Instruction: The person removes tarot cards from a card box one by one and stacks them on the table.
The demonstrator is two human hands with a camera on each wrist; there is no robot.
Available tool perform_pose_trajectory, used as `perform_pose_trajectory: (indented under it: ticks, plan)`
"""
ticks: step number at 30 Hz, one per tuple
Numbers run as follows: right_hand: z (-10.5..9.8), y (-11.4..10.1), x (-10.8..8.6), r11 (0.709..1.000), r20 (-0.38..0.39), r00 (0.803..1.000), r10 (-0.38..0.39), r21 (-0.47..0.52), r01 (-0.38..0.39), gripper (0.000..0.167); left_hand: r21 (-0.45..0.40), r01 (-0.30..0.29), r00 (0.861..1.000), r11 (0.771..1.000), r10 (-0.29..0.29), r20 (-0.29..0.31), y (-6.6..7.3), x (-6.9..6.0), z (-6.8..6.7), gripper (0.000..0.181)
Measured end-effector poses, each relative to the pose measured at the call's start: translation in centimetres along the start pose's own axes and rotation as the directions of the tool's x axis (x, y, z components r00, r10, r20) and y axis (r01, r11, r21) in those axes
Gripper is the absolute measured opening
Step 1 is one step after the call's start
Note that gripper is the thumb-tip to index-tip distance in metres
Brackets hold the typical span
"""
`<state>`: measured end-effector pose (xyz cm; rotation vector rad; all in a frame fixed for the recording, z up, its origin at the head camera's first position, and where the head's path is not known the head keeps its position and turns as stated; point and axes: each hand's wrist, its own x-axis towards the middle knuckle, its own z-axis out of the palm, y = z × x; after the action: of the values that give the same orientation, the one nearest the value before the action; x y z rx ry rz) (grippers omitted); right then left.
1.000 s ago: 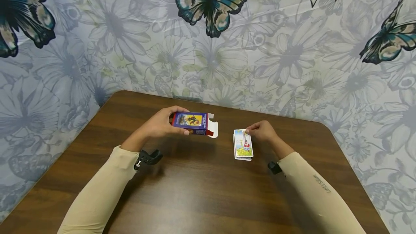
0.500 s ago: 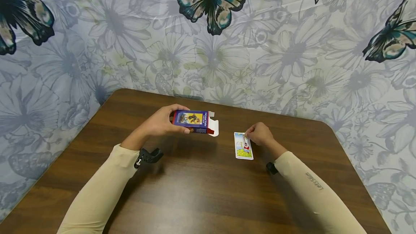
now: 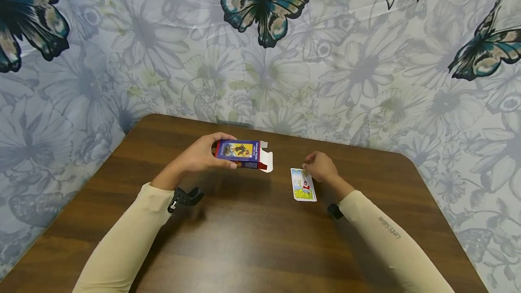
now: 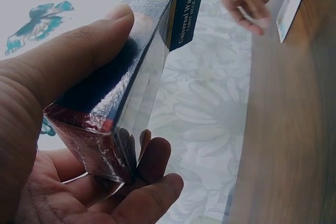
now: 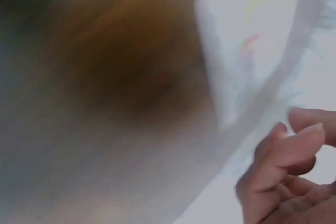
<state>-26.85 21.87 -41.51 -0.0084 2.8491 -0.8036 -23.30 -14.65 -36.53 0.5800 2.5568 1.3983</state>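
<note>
My left hand (image 3: 203, 153) grips a blue-and-red tarot deck box (image 3: 239, 150) above the table, thumb along the near side and fingers around the rest. White flaps stand out at the box's right end. In the left wrist view, a flap (image 4: 187, 17) reads "Universal Waite Tarot Deck". A small stack of tarot cards (image 3: 303, 185) lies on the table, its top card colourful and face up. At the stack's upper right corner is my right hand (image 3: 321, 166). In the right wrist view its loosely bent fingers (image 5: 286, 153) hold nothing and are apart from the cards.
The brown wooden table (image 3: 244, 238) has rounded far corners. Behind it hangs a floral cloth (image 3: 277, 76) with butterflies. A black strap (image 3: 188, 196) circles my left wrist, and a black device (image 3: 335, 211) sits at my right wrist.
My right hand has laid the top card evenly onto the stack, let go and shifted slightly left. The stack has slid a little left and tilted. The left hand and box have stayed put.
</note>
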Motion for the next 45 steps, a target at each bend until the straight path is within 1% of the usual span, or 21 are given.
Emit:
perform_pose_trajectory:
  ticks: [2, 3, 4, 5, 6, 8, 9, 10, 11, 12, 13, 15, 16, 18, 20, 22, 26, 29, 35, 42, 45]
  plan:
    - [0.0, -1.1, -0.5, 0.993, -0.030, 0.998, -0.058, 0.103, 0.061, 0.031, -0.001, -0.002, 1.000, 1.000, 0.002, 0.001, -0.1, 0.0, 0.1, 0.075]
    - [0.0, -1.9, -0.8, 0.980, -0.042, 0.995, -0.094, 0.171, 0.100, 0.030, -0.001, -0.004, 1.000, 1.000, 0.004, 0.001, -0.1, 0.0, 0.1, 0.075]
    - [0.0, -2.7, -1.2, 0.955, -0.038, 0.991, -0.125, 0.268, 0.131, 0.029, -0.002, -0.006, 1.000, 1.000, 0.006, 0.000, -0.1, 0.0, 0.1, 0.075]
    - [0.0, -3.5, -1.6, 0.915, -0.034, 0.986, -0.161, 0.370, 0.162, 0.027, -0.003, -0.007, 1.000, 1.000, 0.007, -0.001, -0.1, 0.1, 0.2, 0.074]
    - [-0.1, -4.4, -2.0, 0.862, -0.022, 0.981, -0.194, 0.474, 0.181, 0.026, -0.003, -0.008, 1.000, 1.000, 0.008, -0.002, 0.0, 0.1, 0.2, 0.074]
    - [-0.1, -6.1, -2.8, 0.749, 0.029, 0.969, -0.247, 0.640, 0.172, 0.023, -0.003, -0.010, 1.000, 1.000, 0.010, -0.005, 0.0, 0.1, 0.2, 0.074]
    - [-0.1, -6.8, -3.2, 0.705, 0.062, 0.962, -0.267, 0.693, 0.151, 0.022, -0.004, -0.012, 1.000, 1.000, 0.012, -0.005, 0.0, 0.1, 0.2, 0.073]
    - [0.0, -7.4, -3.6, 0.671, 0.102, 0.954, -0.282, 0.732, 0.120, 0.022, -0.005, -0.012, 1.000, 1.000, 0.012, -0.005, 0.0, 0.1, 0.1, 0.073]
    - [0.1, -7.9, -3.9, 0.654, 0.137, 0.946, -0.294, 0.750, 0.094, 0.021, -0.007, -0.012, 1.000, 1.000, 0.012, -0.004, 0.1, 0.1, 0.1, 0.073]
    - [0.2, -8.4, -4.1, 0.655, 0.172, 0.939, -0.298, 0.752, 0.070, 0.021, -0.008, -0.012, 1.000, 1.000, 0.012, -0.004, 0.0, 0.1, 0.1, 0.073]
    - [0.4, -8.7, -4.3, 0.667, 0.207, 0.933, -0.294, 0.744, 0.046, 0.021, -0.010, -0.012, 1.000, 1.000, 0.012, -0.003, 0.0, 0.1, 0.2, 0.073]
    - [0.9, -9.1, -4.5, 0.698, 0.262, 0.924, -0.277, 0.716, 0.007, 0.024, -0.017, -0.010, 1.000, 1.000, 0.010, 0.003, 0.0, 0.1, 0.2, 0.074]
    - [1.1, -9.2, -4.6, 0.712, 0.276, 0.923, -0.266, 0.703, -0.005, 0.026, -0.018, -0.009, 1.000, 1.000, 0.009, 0.005, 0.0, 0.1, 0.2, 0.074]
    - [1.6, -9.3, -4.6, 0.733, 0.292, 0.926, -0.241, 0.680, -0.023, 0.025, -0.023, -0.006, 1.000, 1.000, 0.007, 0.011, 0.0, 0.1, 0.3, 0.074]
    - [2.0, -9.5, -4.7, 0.748, 0.298, 0.928, -0.225, 0.662, -0.031, 0.024, -0.031, -0.003, 1.000, 1.000, 0.004, 0.013, 0.0, 0.1, 0.4, 0.074]
    - [2.3, -9.6, -4.7, 0.755, 0.298, 0.929, -0.217, 0.655, -0.034, 0.021, -0.035, 0.002, 1.000, 0.999, -0.002, 0.012, 0.0, 0.1, 0.4, 0.074]
    - [2.5, -9.7, -4.7, 0.772, 0.288, 0.931, -0.225, 0.635, -0.010, 0.019, -0.037, 0.013, 1.000, 0.999, -0.012, 0.009, 0.1, 0.0, 0.4, 0.075]
    - [2.4, -9.5, -4.6, 0.777, 0.278, 0.933, -0.230, 0.629, 0.004, 0.019, -0.031, 0.019, 1.000, 0.999, -0.019, 0.007, 0.0, 0.0, 0.4, 0.075]
    - [1.2, -8.8, -4.8, 0.767, 0.271, 0.939, -0.213, 0.641, -0.011, 0.022, -0.019, 0.026, 1.000, 0.999, -0.026, -0.005, 0.0, 0.0, 0.3, 0.076]
    - [0.6, -7.7, -4.9, 0.752, 0.263, 0.944, -0.201, 0.659, -0.023, 0.027, -0.018, 0.029, 1.000, 0.999, -0.029, -0.003, 0.0, -0.1, 0.2, 0.077]
    - [0.4, -7.2, -5.0, 0.747, 0.255, 0.947, -0.193, 0.665, -0.027, 0.024, -0.016, 0.028, 1.000, 0.999, -0.028, -0.001, -0.1, -0.1, 0.2, 0.077]
